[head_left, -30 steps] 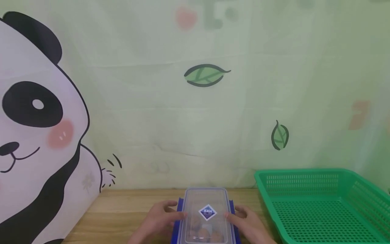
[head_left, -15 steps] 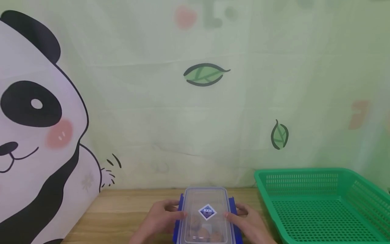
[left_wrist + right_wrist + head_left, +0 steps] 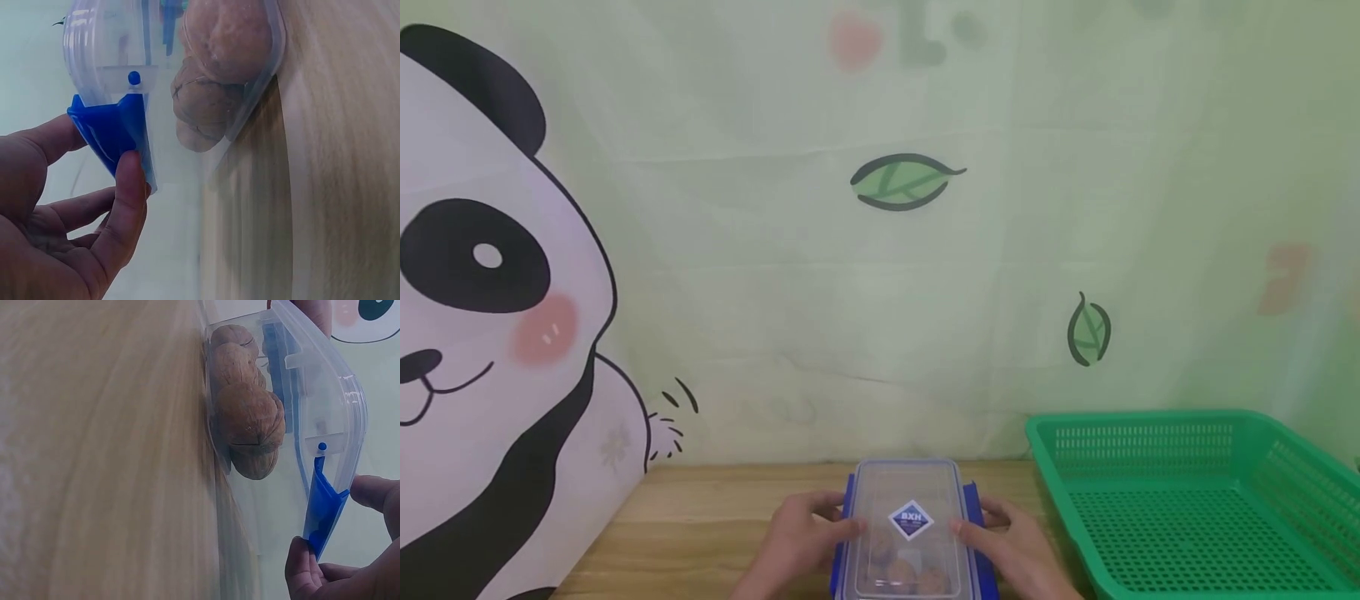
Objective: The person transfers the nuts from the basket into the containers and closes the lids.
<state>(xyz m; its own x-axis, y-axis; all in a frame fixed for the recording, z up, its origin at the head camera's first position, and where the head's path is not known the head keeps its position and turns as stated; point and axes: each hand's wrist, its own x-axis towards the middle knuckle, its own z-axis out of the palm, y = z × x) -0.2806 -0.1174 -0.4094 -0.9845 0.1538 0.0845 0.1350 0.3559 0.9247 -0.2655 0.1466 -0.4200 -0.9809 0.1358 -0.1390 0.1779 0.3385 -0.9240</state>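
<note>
A clear plastic food container point(image 3: 910, 483) with blue side latches stands on the wooden table, a diamond label on its lid. Through its walls show several walnuts point(image 3: 247, 415), bunched toward the near end. My left hand point(image 3: 801, 537) has its thumb on the lid edge and its fingers at the left latch point(image 3: 115, 128), pinching it; that latch sticks outward in the left wrist view. On the other side, my right hand point(image 3: 1013, 546) pinches the right latch point(image 3: 324, 509) between thumb and fingers, and this latch also juts out. The container's near end is cut off in the head view.
To the right stands a large green mesh basket point(image 3: 1060, 517). A pale cloth backdrop point(image 3: 760, 317) with a printed panda and leaves hangs behind the wooden table point(image 3: 715, 508).
Both side latches have swung slightly upward, the fingers moving with them. My left hand has shifted a little to the right. The container stays nearly in place.
</note>
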